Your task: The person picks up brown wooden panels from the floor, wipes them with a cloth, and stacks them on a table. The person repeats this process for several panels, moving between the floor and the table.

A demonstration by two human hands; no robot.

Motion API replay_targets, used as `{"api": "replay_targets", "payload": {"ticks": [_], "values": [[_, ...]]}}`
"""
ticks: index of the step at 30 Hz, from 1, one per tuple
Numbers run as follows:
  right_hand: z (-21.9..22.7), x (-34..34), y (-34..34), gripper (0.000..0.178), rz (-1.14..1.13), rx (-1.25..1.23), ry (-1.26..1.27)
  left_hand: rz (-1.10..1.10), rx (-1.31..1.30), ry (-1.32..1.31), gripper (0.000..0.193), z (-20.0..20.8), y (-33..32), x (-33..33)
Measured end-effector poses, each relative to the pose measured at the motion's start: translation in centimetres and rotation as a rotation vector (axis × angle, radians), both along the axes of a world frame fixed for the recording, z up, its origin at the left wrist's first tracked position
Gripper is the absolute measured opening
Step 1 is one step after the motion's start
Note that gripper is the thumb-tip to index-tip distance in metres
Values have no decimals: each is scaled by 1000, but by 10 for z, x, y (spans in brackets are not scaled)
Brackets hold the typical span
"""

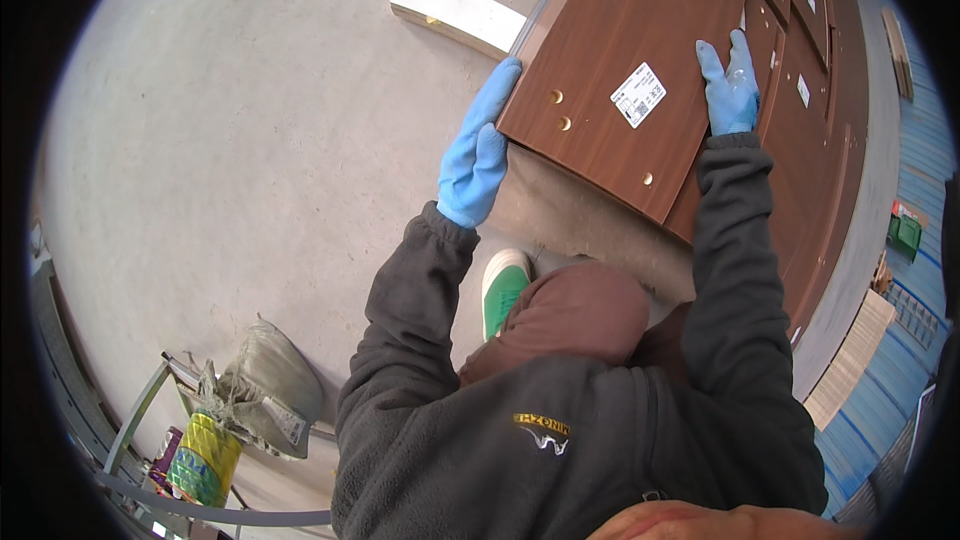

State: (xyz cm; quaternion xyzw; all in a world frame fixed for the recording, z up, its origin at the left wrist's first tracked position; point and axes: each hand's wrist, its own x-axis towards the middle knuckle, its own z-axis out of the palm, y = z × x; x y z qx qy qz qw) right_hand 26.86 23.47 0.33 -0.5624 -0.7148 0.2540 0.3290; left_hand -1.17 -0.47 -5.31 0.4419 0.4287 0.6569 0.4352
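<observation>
A dark brown wood-look panel with a white label and several round holes lies on top of a stack of similar brown panels. My left hand, in a blue glove, rests along the panel's left edge near its front corner, fingers stretched out and pointing forward. On the panel's right side, my right hand, also blue-gloved, lies over the edge with its fingers spread. What the undersides of the fingers touch is hidden.
A white-topped block lies on the concrete floor beside the panel's left edge. Behind me at left, a metal-framed cart stands near a grey sack and a yellow-green patterned container. Along the right run blue slats with cardboard.
</observation>
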Motion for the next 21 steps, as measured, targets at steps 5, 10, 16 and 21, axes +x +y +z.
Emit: {"api": "replay_targets", "payload": {"ticks": [5,10,16,21], "values": [[1,-6,-4,86,9,-56,169,20,13,65,71,7,-2,-2],[0,-3,-3,85,-12,-14,37,99,42,71,53,9,-5,-1],[-3,-5,-4,81,1,61,9,96,140,41,49,4,-4,0],[11,-15,-18,76,-69,160,-230,27,175,-111,61,20,-2,7]]}}
